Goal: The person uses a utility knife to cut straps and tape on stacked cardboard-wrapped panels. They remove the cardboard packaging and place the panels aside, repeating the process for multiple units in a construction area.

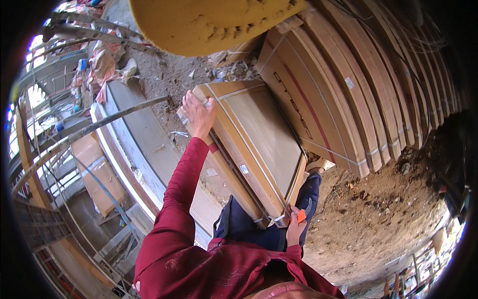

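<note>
Two flat cardboard cartons stand on edge in front of me, leaning together. The nearer-right carton (264,134) has a brown panel, wooden-looking edges and pale straps; the narrower carton (221,172) is to its left, a dark gap between them. My left hand (199,113) is wrapped over the far upper corner of the cartons, fingers on the left one and thumb toward the right one. Near the close lower corner, my right hand (296,230) is closed round a knife (301,215) with an orange handle; its grey blade points up and away. The right fingers are partly hidden.
Many large strapped cartons (318,99) lean in a row on the right. Long pale boards (144,134) lie at left beside metal scaffold poles (89,134). A yellow curved object (209,25) fills the top. Loose dirt (358,214) covers the ground at right.
</note>
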`<state>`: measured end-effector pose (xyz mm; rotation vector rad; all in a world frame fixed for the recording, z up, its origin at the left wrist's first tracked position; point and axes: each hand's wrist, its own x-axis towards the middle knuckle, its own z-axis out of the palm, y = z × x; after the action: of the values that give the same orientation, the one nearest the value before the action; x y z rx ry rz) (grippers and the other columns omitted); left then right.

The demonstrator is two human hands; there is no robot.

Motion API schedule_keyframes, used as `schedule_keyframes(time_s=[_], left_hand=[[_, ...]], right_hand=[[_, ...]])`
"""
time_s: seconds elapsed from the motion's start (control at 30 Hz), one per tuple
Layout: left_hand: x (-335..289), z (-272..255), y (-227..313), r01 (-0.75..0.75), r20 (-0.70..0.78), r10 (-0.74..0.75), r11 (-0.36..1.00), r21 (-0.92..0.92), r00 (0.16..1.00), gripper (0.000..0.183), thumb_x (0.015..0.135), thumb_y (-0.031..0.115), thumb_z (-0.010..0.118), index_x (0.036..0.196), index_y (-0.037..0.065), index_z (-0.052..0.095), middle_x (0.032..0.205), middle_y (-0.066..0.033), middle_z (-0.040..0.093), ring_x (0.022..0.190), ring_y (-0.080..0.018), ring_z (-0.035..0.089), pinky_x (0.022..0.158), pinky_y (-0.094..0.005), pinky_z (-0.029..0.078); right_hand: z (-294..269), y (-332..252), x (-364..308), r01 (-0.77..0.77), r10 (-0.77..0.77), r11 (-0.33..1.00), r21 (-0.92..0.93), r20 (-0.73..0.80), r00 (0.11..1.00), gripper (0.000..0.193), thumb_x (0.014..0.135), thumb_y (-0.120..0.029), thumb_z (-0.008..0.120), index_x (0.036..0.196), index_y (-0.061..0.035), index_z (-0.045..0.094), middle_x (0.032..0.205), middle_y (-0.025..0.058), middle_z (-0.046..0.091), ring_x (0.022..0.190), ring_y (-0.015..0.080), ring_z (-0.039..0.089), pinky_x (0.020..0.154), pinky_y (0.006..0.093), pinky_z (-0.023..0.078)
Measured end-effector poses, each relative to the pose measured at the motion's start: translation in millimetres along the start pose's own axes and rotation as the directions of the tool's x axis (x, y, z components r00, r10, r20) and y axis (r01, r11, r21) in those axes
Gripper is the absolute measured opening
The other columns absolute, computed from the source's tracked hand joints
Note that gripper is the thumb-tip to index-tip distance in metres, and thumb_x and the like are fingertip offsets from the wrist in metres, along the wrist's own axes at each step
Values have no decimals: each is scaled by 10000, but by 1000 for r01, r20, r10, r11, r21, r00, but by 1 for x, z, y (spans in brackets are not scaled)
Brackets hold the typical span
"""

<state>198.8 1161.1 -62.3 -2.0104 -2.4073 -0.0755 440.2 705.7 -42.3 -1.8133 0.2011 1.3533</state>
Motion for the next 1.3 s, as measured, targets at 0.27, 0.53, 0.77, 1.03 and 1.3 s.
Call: schedule_keyframes(time_s=[0.27,0.53,0.77,1.03,1.3], left_hand=[[-5,-3,-55,-60,90,46,984,166,995,719,872,397,567,1440,20,339,1490,-163,357,1426,-379,211,1131,-635,66],[-12,-4,-68,-93,21,93,995,-31,995,742,823,375,616,1415,21,342,1391,-176,401,1353,-365,301,1100,-587,209],[-15,-13,-92,-77,-45,74,995,-65,996,725,810,369,634,1395,28,375,1374,-176,428,1326,-359,341,1087,-579,234],[-9,-33,-35,-250,-272,203,956,-153,941,595,846,334,688,1353,96,486,1347,-117,519,1271,-314,436,1062,-491,264],[-126,11,115,-287,136,547,617,-733,826,521,867,139,649,1328,-5,456,1315,-199,512,1229,-375,463,1058,-448,352]], right_hand=[[16,25,6,-159,159,978,134,9,987,239,869,-19,547,1062,80,646,1036,123,665,947,190,619,833,304,466],[22,13,-2,-412,409,911,14,95,908,405,862,-190,541,1207,21,569,1140,123,598,1053,245,562,887,454,431],[29,-3,25,-224,234,971,-87,130,963,383,966,-210,463,1267,21,517,1072,118,575,946,205,566,864,374,490],[4,-66,60,75,-64,940,-333,44,997,256,1007,-256,516,1037,-14,593,567,-7,464,450,80,464,410,249,377],[-44,-126,81,520,-583,467,-716,192,789,186,972,-210,559,971,-39,485,636,75,575,481,159,587,405,292,449]])
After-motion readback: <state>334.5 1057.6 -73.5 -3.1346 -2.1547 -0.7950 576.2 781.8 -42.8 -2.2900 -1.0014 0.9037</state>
